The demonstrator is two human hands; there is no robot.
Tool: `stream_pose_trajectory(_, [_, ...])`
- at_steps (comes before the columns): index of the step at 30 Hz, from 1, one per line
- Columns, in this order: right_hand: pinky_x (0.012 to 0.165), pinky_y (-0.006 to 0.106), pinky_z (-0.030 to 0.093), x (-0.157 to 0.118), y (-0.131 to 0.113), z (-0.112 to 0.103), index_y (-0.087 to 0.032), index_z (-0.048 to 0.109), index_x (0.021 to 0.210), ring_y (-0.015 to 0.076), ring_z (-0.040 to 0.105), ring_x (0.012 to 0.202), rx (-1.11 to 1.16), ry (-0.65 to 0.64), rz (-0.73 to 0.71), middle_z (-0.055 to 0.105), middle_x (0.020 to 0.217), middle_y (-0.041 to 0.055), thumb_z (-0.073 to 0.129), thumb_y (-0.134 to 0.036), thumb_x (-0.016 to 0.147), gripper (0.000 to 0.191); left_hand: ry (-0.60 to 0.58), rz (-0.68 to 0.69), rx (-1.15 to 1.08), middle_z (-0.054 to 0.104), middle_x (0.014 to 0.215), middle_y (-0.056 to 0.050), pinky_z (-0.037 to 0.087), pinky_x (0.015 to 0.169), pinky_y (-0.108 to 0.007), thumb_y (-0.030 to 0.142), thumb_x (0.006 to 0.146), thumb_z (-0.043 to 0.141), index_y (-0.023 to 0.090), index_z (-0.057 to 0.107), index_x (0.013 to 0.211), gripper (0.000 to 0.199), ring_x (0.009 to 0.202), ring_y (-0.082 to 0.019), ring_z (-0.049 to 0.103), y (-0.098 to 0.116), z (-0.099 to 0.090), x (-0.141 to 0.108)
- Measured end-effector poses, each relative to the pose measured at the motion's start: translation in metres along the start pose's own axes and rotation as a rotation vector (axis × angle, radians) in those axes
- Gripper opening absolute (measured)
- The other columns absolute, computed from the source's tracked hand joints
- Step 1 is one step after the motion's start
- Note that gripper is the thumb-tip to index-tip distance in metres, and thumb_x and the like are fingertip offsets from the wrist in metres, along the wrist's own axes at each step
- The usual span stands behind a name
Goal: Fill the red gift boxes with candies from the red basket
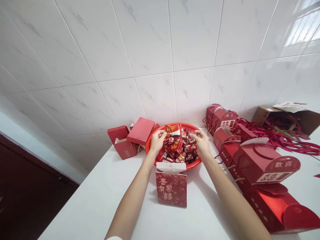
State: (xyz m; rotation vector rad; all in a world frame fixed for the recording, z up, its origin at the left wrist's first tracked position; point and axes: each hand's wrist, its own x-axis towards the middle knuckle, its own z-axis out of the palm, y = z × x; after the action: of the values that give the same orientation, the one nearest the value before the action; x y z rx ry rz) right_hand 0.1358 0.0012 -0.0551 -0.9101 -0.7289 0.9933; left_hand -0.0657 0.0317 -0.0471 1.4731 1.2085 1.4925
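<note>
Red-wrapped candies [176, 146] fill a red plastic basket [194, 164] on the white table. My left hand [157, 141] is over the basket's left side, thumb and fingers pinched together beside a larger red packet [172, 128] with gold and white print. What its fingertips hold is too small to make out. Over the right side, my right hand [202, 142] pinches a small dark red wrapped candy [192, 132]. An upright red gift box [171, 190] with pale lettering stands in front of the basket, its white top flaps raised; neither hand touches it.
Several red gift boxes with handles [267, 160] line the right side. Behind them, dark red ribbons [277, 136] spill from a cardboard box [310, 121]. An open red box [122, 143] and a flat-topped red box [141, 130] stand left. A tiled wall [155, 96] backs the table.
</note>
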Motion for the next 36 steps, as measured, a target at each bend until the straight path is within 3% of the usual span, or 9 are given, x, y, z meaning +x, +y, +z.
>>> stream_pose_trajectory(6, [0.063, 0.028, 0.043, 0.001, 0.002, 0.000, -0.021, 0.062, 0.071, 0.0171, 0.058, 0.072, 0.041, -0.005, 0.022, 0.066, 0.075, -0.0008, 0.080, -0.031, 0.048, 0.031, 0.060, -0.037, 0.134, 0.073, 0.083, -0.005, 0.052, 0.078, -0.030, 0.030, 0.077, 0.068, 0.017, 0.067, 0.079, 0.013, 0.083, -0.021, 0.069, -0.007, 0.000, 0.002])
stream_pose_trajectory(11, [0.061, 0.028, 0.042, 0.004, 0.006, -0.001, -0.022, 0.063, 0.071, 0.0170, 0.057, 0.072, 0.027, -0.020, 0.013, 0.066, 0.075, -0.0011, 0.082, -0.030, 0.048, 0.030, 0.154, 0.125, 0.368, 0.074, 0.103, -0.006, 0.052, 0.093, -0.035, 0.013, 0.073, 0.066, 0.019, 0.070, 0.094, 0.022, 0.097, -0.022, 0.069, -0.007, -0.001, 0.000])
stream_pose_trajectory(14, [0.061, 0.028, 0.042, 0.004, 0.007, -0.001, -0.022, 0.062, 0.069, 0.0165, 0.056, 0.071, 0.040, -0.023, 0.010, 0.064, 0.073, -0.0018, 0.082, -0.030, 0.049, 0.029, -0.167, 0.194, 0.436, 0.076, 0.098, -0.005, 0.054, 0.092, -0.035, 0.007, 0.076, 0.057, 0.019, 0.073, 0.091, 0.025, 0.095, -0.021, 0.071, -0.006, 0.002, -0.005])
stream_pose_trajectory(17, [0.062, 0.028, 0.042, 0.003, 0.006, 0.000, -0.022, 0.062, 0.070, 0.0163, 0.057, 0.071, 0.062, -0.036, 0.020, 0.065, 0.073, -0.0020, 0.082, -0.030, 0.049, 0.029, -0.553, 0.229, 0.610, 0.072, 0.123, -0.008, 0.048, 0.106, -0.038, 0.001, 0.068, 0.059, 0.018, 0.072, 0.114, 0.050, 0.119, -0.025, 0.064, -0.005, 0.009, -0.010])
stream_pose_trajectory(21, [0.061, 0.028, 0.042, 0.002, 0.005, 0.000, -0.021, 0.062, 0.069, 0.0159, 0.056, 0.069, 0.062, -0.052, 0.040, 0.066, 0.074, -0.0018, 0.080, -0.028, 0.050, 0.027, -0.749, 0.229, 0.868, 0.056, 0.146, -0.015, 0.038, 0.116, -0.045, 0.002, 0.067, 0.066, 0.016, 0.055, 0.140, 0.075, 0.138, -0.032, 0.048, -0.004, 0.014, -0.015])
stream_pose_trajectory(24, [0.061, 0.029, 0.043, 0.002, 0.006, 0.000, -0.022, 0.062, 0.069, 0.0159, 0.056, 0.068, 0.064, -0.056, 0.047, 0.065, 0.071, -0.0022, 0.079, -0.027, 0.051, 0.026, -0.689, 0.214, 0.931, 0.060, 0.139, -0.016, 0.042, 0.110, -0.047, 0.018, 0.072, 0.074, 0.019, 0.055, 0.140, 0.071, 0.132, -0.035, 0.053, -0.001, 0.015, -0.016])
stream_pose_trajectory(28, [0.063, 0.029, 0.045, 0.002, 0.006, 0.000, -0.022, 0.061, 0.069, 0.0165, 0.058, 0.068, 0.076, -0.054, 0.050, 0.066, 0.070, -0.0022, 0.080, -0.029, 0.051, 0.027, -0.445, 0.155, 0.941, 0.059, 0.136, -0.017, 0.046, 0.103, -0.044, 0.044, 0.076, 0.077, 0.018, 0.054, 0.139, 0.072, 0.129, -0.036, 0.054, 0.005, 0.016, -0.016])
stream_pose_trajectory(32, [0.064, 0.029, 0.046, 0.002, 0.006, 0.000, -0.022, 0.061, 0.069, 0.0160, 0.058, 0.068, 0.083, -0.045, 0.050, 0.066, 0.070, -0.0025, 0.080, -0.029, 0.050, 0.028, -0.320, 0.098, 0.945, 0.060, 0.135, -0.019, 0.044, 0.104, -0.043, 0.047, 0.081, 0.072, 0.015, 0.058, 0.131, 0.061, 0.130, -0.036, 0.053, 0.007, 0.016, -0.014])
stream_pose_trajectory(36, [0.064, 0.029, 0.046, 0.002, 0.005, 0.001, -0.022, 0.061, 0.069, 0.0163, 0.058, 0.068, 0.083, -0.056, 0.049, 0.067, 0.070, -0.0020, 0.080, -0.029, 0.050, 0.028, -0.114, 0.137, 0.872, 0.058, 0.136, -0.019, 0.044, 0.104, -0.045, 0.037, 0.079, 0.074, 0.016, 0.050, 0.141, 0.070, 0.129, -0.034, 0.053, 0.007, 0.013, -0.011])
